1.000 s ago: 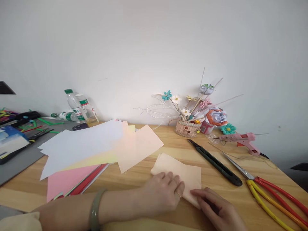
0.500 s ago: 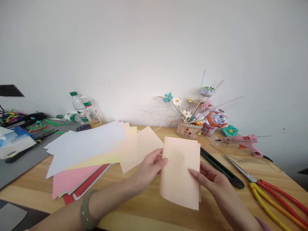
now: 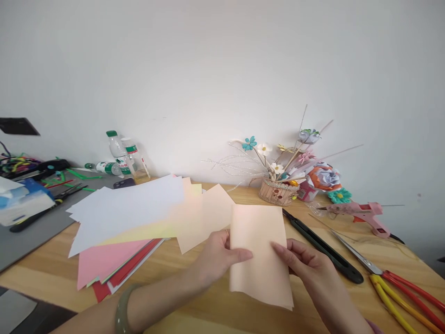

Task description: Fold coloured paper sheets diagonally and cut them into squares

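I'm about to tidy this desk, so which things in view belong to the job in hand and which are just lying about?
In use:
folded peach paper, held by left hand and right hand

Apparently just lying about, untouched:
loose paper sheets
utility knife
scissors
pink glue gun
plastic bottles
flower basket

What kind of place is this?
It's probably a craft table, maybe at home or in a workshop; I can't tell which. Clues are the coloured paper pile, pink glue gun and scissors.

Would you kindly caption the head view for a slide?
Left hand and right hand hold folded peach paper; a utility knife and scissors lie to its right.
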A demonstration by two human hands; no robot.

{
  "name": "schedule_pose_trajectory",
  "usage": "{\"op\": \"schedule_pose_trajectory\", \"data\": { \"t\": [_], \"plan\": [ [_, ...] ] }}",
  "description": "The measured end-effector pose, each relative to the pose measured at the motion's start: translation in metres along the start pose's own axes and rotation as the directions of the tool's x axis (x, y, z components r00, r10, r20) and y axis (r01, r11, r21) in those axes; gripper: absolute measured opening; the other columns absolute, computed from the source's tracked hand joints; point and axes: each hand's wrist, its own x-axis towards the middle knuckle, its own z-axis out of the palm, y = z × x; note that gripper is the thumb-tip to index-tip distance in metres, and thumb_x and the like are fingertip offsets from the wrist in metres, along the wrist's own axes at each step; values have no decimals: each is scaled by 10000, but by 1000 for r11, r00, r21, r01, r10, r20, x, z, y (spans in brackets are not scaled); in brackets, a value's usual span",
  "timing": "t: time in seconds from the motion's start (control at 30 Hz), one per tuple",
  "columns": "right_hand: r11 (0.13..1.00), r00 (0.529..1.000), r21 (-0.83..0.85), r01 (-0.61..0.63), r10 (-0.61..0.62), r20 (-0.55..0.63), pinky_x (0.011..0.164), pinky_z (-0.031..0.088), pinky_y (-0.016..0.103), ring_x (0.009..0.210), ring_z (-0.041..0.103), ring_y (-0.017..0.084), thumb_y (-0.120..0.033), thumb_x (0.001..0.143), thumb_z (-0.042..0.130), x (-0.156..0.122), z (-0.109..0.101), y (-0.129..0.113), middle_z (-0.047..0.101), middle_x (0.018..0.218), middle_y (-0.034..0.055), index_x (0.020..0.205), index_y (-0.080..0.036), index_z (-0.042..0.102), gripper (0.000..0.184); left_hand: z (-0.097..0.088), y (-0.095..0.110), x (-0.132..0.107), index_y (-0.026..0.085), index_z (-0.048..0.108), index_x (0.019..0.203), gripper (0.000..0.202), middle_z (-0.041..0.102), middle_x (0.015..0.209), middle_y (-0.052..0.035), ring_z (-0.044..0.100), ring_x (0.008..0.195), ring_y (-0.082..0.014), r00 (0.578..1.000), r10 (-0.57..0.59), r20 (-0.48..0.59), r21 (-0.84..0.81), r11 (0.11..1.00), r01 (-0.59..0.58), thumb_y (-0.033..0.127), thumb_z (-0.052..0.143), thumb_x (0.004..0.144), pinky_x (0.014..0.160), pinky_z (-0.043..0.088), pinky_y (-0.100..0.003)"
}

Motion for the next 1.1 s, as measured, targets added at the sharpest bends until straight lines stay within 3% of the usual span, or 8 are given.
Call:
{"op": "schedule_pose_trajectory", "data": {
  "t": [0.2, 0.43, 0.53, 0.73, 0.9, 1.1],
  "plan": [
    [1000, 1000, -26, -7, 6, -9, 596, 465, 269, 664, 587, 183, -588, 666, 653, 4, -2, 4, 662, 706, 17, 656, -191, 638, 398, -1, 1, 0, 108, 687, 871, 456, 707, 960, -106, 653, 885, -272, 999, -38, -20, 0, 999, 38, 367, 830, 524, 729, 491, -302],
    [1000, 998, 13, -7, 6, 60, 726, 509, 352, 812, 636, 247, -553, 647, 684, 11, -1, 5, 699, 824, 51, 838, -196, 688, 404, -7, -2, 4, 118, 684, 944, 476, 697, 1000, -110, 651, 894, -258, 999, -51, -12, 17, 999, 51, 323, 827, 540, 754, 486, -304],
    [1000, 999, 18, 20, -21, 35, 740, 508, 346, 840, 628, 234, -557, 652, 679, 18, -4, 2, 690, 909, 53, 901, -207, 676, 429, -13, -6, 6, 126, 686, 956, 456, 700, 982, -103, 652, 887, -259, 997, -67, 27, 45, 997, 66, 318, 812, 561, 750, 486, -309],
    [997, 999, -76, 18, -21, -40, 657, 474, 272, 698, 570, 163, -547, 619, 710, 35, -17, -3, 642, 722, 22, 690, -187, 667, 370, -27, -7, 11, 126, 703, 885, 374, 706, 862, -71, 652, 746, -225, 986, -164, 18, 160, 974, 159, 252, 788, 543, 642, 463, -278],
    [991, 998, -132, -34, 26, -58, 595, 441, 253, 636, 537, 144, -537, 590, 728, 35, -32, 4, 621, 661, 11, 686, -189, 683, 364, -48, 5, 14, 126, 659, 673, 237, 669, 681, -18, 609, 636, -156, 984, -152, -97, 161, 973, 166, 161, 792, 480, 588, 432, -236],
    [992, 995, -84, -89, 85, -55, 604, 468, 252, 619, 559, 145, -492, 554, 773, 30, -39, 12, 623, 634, 10, 670, -184, 677, 343, -57, 18, 17, 145, 606, 736, 282, 665, 774, -38, 629, 724, -144, 970, -55, -236, 28, 998, 64, 289, 787, 575, 689, 472, -244]
  ]
}}
